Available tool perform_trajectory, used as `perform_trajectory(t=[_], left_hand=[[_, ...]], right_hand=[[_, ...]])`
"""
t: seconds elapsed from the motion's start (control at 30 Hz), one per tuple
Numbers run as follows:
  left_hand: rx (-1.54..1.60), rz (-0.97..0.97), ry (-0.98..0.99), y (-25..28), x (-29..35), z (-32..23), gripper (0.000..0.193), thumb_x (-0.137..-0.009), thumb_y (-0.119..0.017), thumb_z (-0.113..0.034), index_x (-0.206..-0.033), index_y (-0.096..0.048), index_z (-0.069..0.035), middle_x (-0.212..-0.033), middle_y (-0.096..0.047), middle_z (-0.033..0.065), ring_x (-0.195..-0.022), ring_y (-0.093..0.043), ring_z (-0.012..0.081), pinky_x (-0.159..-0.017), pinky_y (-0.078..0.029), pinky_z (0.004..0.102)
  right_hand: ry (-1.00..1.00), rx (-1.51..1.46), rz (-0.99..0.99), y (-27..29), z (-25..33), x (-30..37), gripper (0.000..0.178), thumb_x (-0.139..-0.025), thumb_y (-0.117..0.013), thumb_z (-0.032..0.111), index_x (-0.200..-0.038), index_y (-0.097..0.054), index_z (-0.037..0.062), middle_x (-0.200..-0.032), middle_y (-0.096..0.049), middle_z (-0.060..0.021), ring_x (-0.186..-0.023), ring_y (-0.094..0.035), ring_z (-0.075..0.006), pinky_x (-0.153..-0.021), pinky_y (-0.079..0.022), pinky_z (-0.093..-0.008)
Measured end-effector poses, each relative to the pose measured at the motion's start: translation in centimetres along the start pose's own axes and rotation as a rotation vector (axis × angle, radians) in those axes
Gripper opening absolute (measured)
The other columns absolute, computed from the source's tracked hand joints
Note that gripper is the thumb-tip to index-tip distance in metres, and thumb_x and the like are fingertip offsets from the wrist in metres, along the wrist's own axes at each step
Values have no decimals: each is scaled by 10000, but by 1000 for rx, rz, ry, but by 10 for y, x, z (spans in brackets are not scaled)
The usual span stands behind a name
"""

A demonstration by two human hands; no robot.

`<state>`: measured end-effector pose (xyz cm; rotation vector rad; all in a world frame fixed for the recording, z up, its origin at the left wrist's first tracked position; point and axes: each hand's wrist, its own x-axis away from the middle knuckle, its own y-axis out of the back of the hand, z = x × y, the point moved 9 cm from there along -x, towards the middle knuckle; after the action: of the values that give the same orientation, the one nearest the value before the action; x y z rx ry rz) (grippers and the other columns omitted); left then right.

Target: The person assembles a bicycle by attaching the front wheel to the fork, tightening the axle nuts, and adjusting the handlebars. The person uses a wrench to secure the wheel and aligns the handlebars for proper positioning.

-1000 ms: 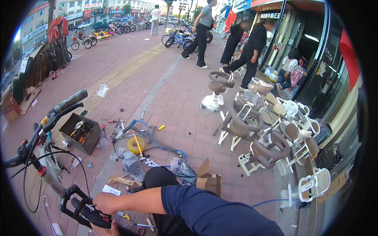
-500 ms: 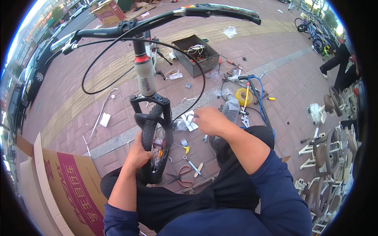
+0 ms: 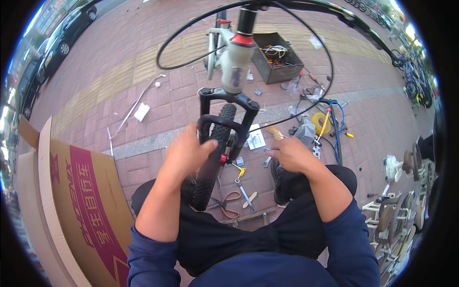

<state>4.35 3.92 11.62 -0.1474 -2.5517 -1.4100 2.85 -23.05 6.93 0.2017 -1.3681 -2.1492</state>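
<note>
Front wheel (image 3: 209,174): stands between the person's knees, the upper part of its knobby tyre between the legs of the black suspension fork (image 3: 251,117), below the pale head tube (image 3: 237,67). Left hand (image 3: 188,150): at the wheel's left side, fingers partly curled, thumb at the tyre; motion blur, cannot tell whether it grips. Right hand (image 3: 292,154): apart from the wheel, to its right, fingers bent inward; cannot tell whether anything is held. Paving between the feet: red-handled pliers (image 3: 233,204), combination spanner (image 3: 245,195), yellow-handled tool (image 3: 241,171). Open metal toolbox (image 3: 281,75) lies beyond the fork.
</note>
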Motion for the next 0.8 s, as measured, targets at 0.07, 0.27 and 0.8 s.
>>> perform_trajectory(t=[0.07, 0.27, 0.8], left_hand=[[25, -144, -63, 28, -13, 1, 802, -824, -815, -383, -1431, -530, 57, -1309, -665, 281, -1232, -643, 413, -1055, -501, 451], [309, -6, -128, 18, -61, 4, 773, -826, -848, -321, -1430, -535, 45, -1313, -677, 241, -1265, -636, 359, -1072, -491, 422], [430, 109, 43, -95, -87, 99, 453, -727, -772, -46, -1149, -616, 7, -975, -709, 140, -933, -683, 265, -851, -537, 388]], right_hand=[[-55, 3, 46, -6, 10, -10, 228, -968, -635, 216, -939, -740, 16, -921, -715, -212, -902, -680, -436, -802, -530, -514], [-130, -89, 60, -5, 26, -38, 273, -925, -674, 243, -929, -732, -24, -881, -695, -256, -887, -671, -459, -791, -523, -512], [-115, -1480, 235, -143, 107, -61, 805, -891, -829, 276, -1514, -406, -11, -1348, -603, -98, -1285, -556, -204, -1082, -463, -362]])
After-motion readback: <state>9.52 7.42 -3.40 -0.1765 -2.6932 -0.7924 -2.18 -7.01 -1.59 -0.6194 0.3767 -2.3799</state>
